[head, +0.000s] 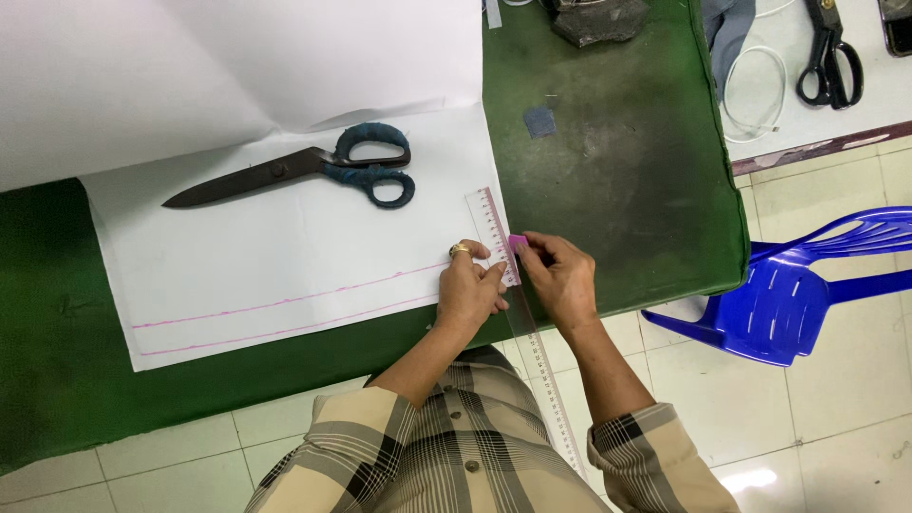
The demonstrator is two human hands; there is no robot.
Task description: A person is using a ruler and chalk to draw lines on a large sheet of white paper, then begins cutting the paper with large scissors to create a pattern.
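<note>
Pink chalk: a small pink piece (517,243) pinched between the fingers of the right hand (562,282), its tip at the edge of the ruler, near the right edge of the white fabric.
Right hand: fingers closed around the chalk, resting on the table just beside the ruler.
Left hand: (469,288) pressed flat on the ruler and fabric, fingers spread, gripping nothing; a gold ring shows on one finger.
Ruler: clear plastic with pink markings (498,228), lying across the right end of the fabric and running back off the table edge toward the person.
White fabric: a wide sheet (285,266) spread on the table, with two long pink lines running along its near edge; its far part is folded up.
Scissors: large dark shears with teal-wrapped handles (294,173), lying on the fabric well apart from both hands, blades pointing left.
Table: covered in green cloth (627,171).
Beyond the table: a blue plastic chair (798,294) on the tiled floor to the right; a second pair of black scissors (830,57) on a white surface at top right.
</note>
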